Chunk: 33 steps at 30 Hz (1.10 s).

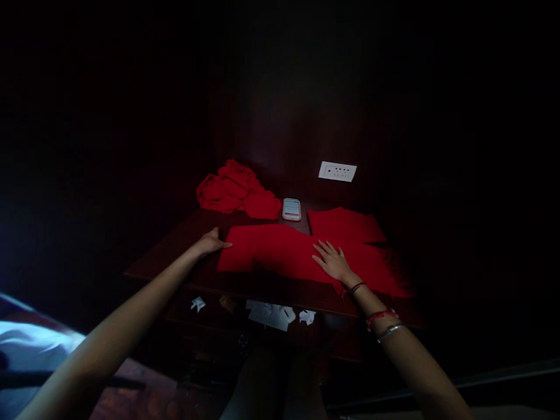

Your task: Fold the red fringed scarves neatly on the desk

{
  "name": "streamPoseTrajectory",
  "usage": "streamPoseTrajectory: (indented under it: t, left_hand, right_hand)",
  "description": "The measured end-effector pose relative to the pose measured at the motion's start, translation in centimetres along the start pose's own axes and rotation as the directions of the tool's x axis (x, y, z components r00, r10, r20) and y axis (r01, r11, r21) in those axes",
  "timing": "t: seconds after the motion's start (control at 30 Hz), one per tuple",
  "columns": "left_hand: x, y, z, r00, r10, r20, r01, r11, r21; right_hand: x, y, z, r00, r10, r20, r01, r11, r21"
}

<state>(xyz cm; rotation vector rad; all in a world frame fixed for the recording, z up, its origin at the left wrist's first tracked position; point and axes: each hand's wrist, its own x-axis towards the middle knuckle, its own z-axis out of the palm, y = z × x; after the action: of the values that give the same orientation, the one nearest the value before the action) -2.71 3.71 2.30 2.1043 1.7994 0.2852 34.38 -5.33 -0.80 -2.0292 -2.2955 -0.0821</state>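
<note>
A long folded red scarf [275, 251] with a fringed right end lies flat across the dark wooden desk [175, 245]. At its left end is my left hand [209, 242], thumb apart from the fingers, the thumb tip touching the scarf's edge. My right hand [333, 263] rests palm down on the scarf toward the right, its fingers spread. Just behind the scarf's right part sits another folded red cloth [345, 224]. A crumpled heap of red cloth [234, 189] lies at the back left.
A lit phone [291, 209] stands or lies at the back of the desk. On the dark wall is a white socket panel [337, 171]. Below the desktop, a shelf holds crumpled white paper [198, 304] and a small white object [287, 315]. The surroundings are very dark.
</note>
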Motion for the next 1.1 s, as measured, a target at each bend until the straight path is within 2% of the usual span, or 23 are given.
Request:
streamPoseTrajectory:
  t: [0.03,0.1,0.17,0.23,0.27,0.33,0.37,0.4,0.47,0.53,0.57,0.6,0.67,0.73,0.77,0.87,0.93,0.97,1.03,1.1]
  left_hand:
    - [-0.2,0.1,0.1,0.998,-0.034,0.045,0.040,0.989,-0.142]
    - [-0.4,0.9,0.1,0.983,-0.101,0.151,0.155,0.901,-0.404]
    - [-0.6,2.0,-0.1,0.981,-0.059,0.183,0.158,0.788,-0.595]
    - [-0.9,2.9,-0.6,0.985,0.093,0.148,0.061,0.613,-0.788]
    - [-1.1,3.2,-0.8,0.971,0.205,0.122,0.005,0.498,-0.867]
    - [-1.6,3.8,-1.0,0.902,0.428,0.059,-0.069,0.278,-0.958]
    - [-2.0,4.1,-0.8,0.860,0.508,0.037,-0.103,0.244,-0.964]
    - [-2.3,4.4,-0.4,0.822,0.569,0.026,-0.152,0.264,-0.953]
    - [-2.8,5.0,0.8,0.785,0.620,0.017,-0.316,0.423,-0.849]
    - [-3.1,5.5,2.3,0.805,0.593,-0.026,-0.476,0.620,-0.624]
    - [-3.1,5.7,3.0,0.827,0.558,-0.071,-0.513,0.695,-0.504]
    - [-3.1,5.8,3.6,0.849,0.513,-0.125,-0.515,0.754,-0.408]
    - [-2.9,5.7,4.1,0.890,0.412,-0.197,-0.456,0.829,-0.325]
    - [-2.6,5.5,3.7,0.923,0.342,-0.178,-0.385,0.843,-0.376]
    - [-2.5,5.3,3.3,0.934,0.327,-0.141,-0.355,0.821,-0.446]
    - [-2.2,5.1,2.1,0.952,0.302,-0.049,-0.245,0.654,-0.716]
    - [-2.2,5.1,2.0,0.967,0.252,-0.036,-0.175,0.555,-0.813]
    - [-2.2,5.2,2.3,0.974,0.222,-0.046,-0.161,0.535,-0.829]
    - [-2.2,5.5,3.3,0.979,0.187,-0.082,-0.174,0.552,-0.816]
    - [-2.2,5.8,4.6,0.969,0.192,-0.158,-0.243,0.601,-0.761]
  right_hand:
    - [0.0,0.2,0.1,1.000,-0.007,-0.006,0.007,1.000,-0.006]
    - [0.1,0.4,0.1,1.000,-0.015,-0.020,0.015,1.000,-0.013]
    - [0.2,0.5,0.2,0.999,-0.016,-0.038,0.015,1.000,-0.018]
    - [0.2,0.6,0.2,0.998,-0.014,-0.053,0.013,1.000,-0.016]
    - [0.2,0.6,0.3,0.998,-0.013,-0.059,0.012,1.000,-0.012]
    - [0.2,0.6,0.4,0.997,-0.011,-0.073,0.011,1.000,-0.003]
    - [0.2,0.7,0.4,0.997,-0.009,-0.082,0.009,1.000,0.003]
    - [0.2,0.7,0.4,0.996,-0.008,-0.092,0.009,1.000,0.009]
    - [0.1,0.7,0.5,0.994,-0.007,-0.111,0.010,1.000,0.022]
    - [0.1,0.8,0.5,0.992,-0.008,-0.126,0.012,0.999,0.033]
    - [0.1,0.8,0.5,0.991,-0.009,-0.133,0.014,0.999,0.038]
    - [0.1,0.8,0.5,0.990,-0.010,-0.139,0.016,0.999,0.043]
    - [0.1,0.9,0.5,0.989,-0.009,-0.145,0.017,0.998,0.053]
    - [0.2,1.0,0.6,0.989,-0.010,-0.151,0.020,0.998,0.060]
    - [0.2,1.0,0.6,0.988,-0.012,-0.154,0.022,0.998,0.063]
    - [0.2,1.0,0.6,0.987,-0.018,-0.159,0.029,0.997,0.067]
    - [0.2,1.0,0.6,0.987,-0.017,-0.158,0.028,0.997,0.070]
    - [0.2,1.0,0.6,0.987,-0.015,-0.158,0.027,0.997,0.071]
    - [0.1,1.0,0.6,0.987,-0.013,-0.162,0.025,0.997,0.074]
    - [0.1,1.1,0.7,0.986,-0.013,-0.166,0.027,0.997,0.077]
